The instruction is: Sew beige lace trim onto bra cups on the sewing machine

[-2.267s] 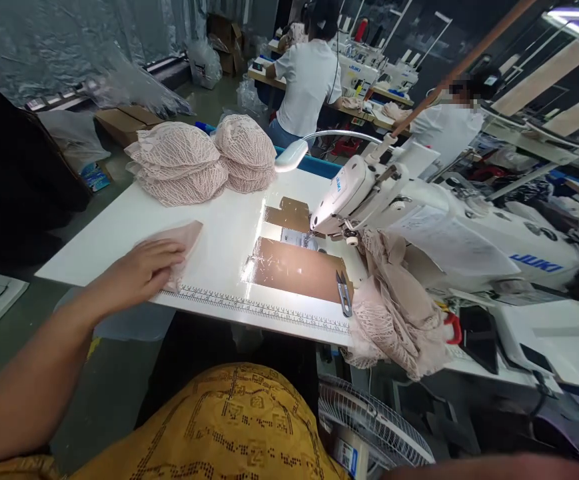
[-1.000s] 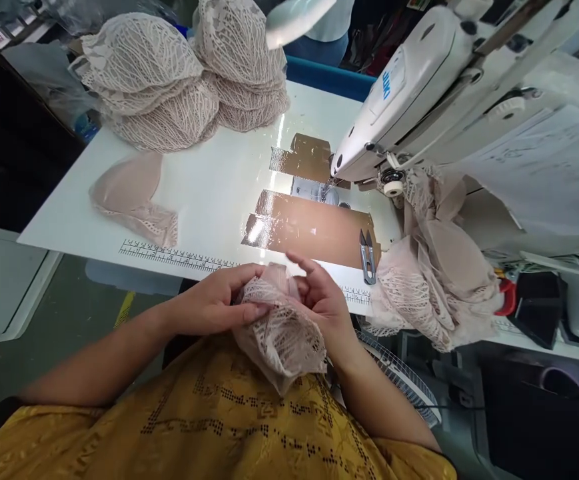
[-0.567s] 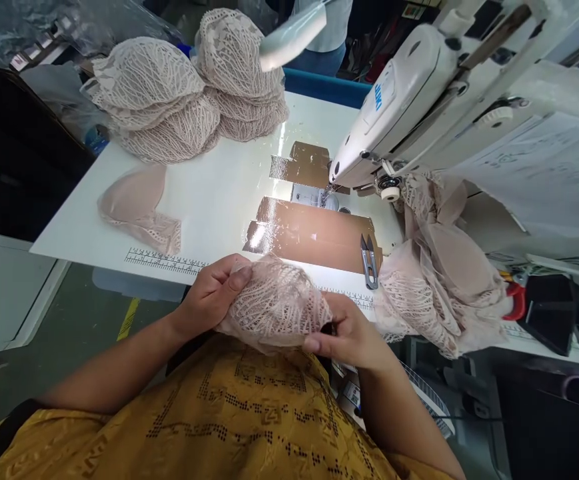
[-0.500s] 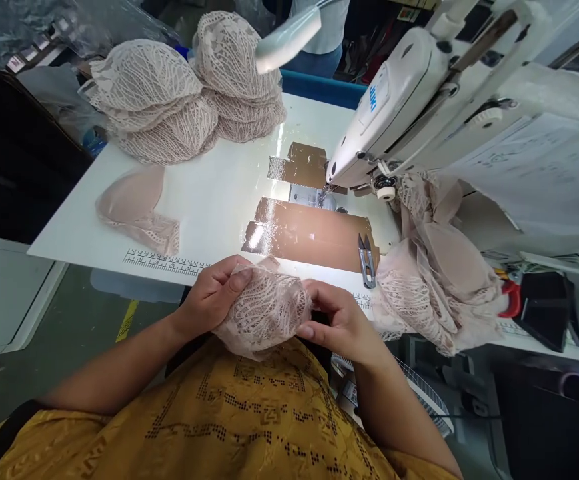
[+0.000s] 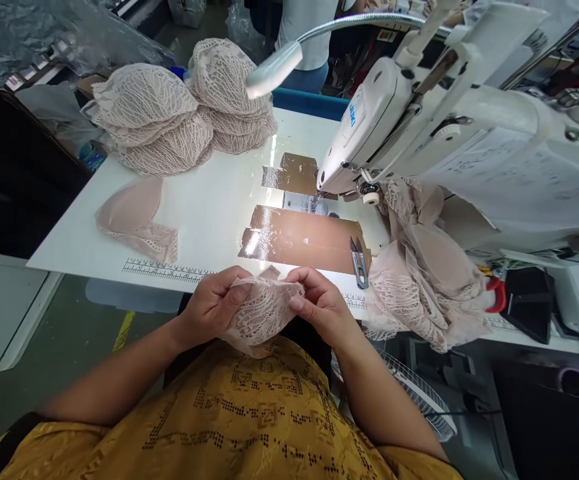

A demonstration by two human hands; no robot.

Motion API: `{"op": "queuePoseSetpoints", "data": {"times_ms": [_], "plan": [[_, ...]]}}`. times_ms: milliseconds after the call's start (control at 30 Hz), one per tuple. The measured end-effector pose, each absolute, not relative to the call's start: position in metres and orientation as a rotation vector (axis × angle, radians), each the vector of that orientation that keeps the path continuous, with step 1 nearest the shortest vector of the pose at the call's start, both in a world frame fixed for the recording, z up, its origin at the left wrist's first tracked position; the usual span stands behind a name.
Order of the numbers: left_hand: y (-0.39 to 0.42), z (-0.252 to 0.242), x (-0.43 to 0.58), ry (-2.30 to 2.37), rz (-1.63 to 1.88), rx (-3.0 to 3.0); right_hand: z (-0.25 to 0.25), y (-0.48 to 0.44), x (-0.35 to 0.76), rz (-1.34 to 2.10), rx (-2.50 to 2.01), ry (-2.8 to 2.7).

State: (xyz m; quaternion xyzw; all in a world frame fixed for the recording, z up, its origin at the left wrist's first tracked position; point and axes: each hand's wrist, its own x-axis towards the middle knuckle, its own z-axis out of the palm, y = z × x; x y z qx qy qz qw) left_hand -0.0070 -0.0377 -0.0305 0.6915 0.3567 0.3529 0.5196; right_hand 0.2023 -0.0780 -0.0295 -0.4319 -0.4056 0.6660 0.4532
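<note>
Between my hands, just off the table's front edge, is a beige lace bra cup (image 5: 264, 313). My left hand (image 5: 218, 303) is closed on its left side, thumb on top. My right hand (image 5: 322, 303) pinches the upper right edge of the lace between thumb and fingers. Beyond them stands a white sewing machine (image 5: 359, 127), its needle area over the metal plate (image 5: 299, 202). Grey thread snips (image 5: 359, 263) lie at the right end of the brown covering (image 5: 304, 239). Another beige cup piece (image 5: 136, 213) rests on the left of the table.
Two stacks of lace cups, the left (image 5: 144, 117) and the right (image 5: 232, 93), stand at the back left. A heap of lace pieces (image 5: 424, 287) hangs over the front edge at right. A lamp (image 5: 275, 70) juts above the table (image 5: 204, 200). Behind it stands a person (image 5: 305, 40).
My right hand has moved up and left along the lace, now pinching its upper edge. The cup has folded narrower. The camera view has shifted slightly.
</note>
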Motion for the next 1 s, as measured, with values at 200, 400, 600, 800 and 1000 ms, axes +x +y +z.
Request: {"op": "queuePoseSetpoints", "data": {"times_ms": [200, 400, 600, 800, 1000], "plan": [[-0.037, -0.031, -0.009, 0.827, 0.894, 1.705, -0.032, -0.079, 0.202, 1.765, -1.003, -1.008], [-0.035, -0.031, -0.008, 0.824, 0.851, 1.676, -0.031, -0.076, 0.199, 1.767, -0.954, -1.162], [-0.016, -0.029, -0.015, 0.860, 0.721, 1.000, -0.037, -0.079, 0.197, 1.649, -1.091, -0.855], [-0.034, -0.029, -0.018, 0.492, 0.658, 0.529, -0.038, -0.079, 0.196, 1.319, -1.136, -0.777], [-0.054, -0.031, 0.008, 0.615, 0.727, 0.527, -0.032, -0.070, 0.187, 1.249, -1.156, -1.106]]}}
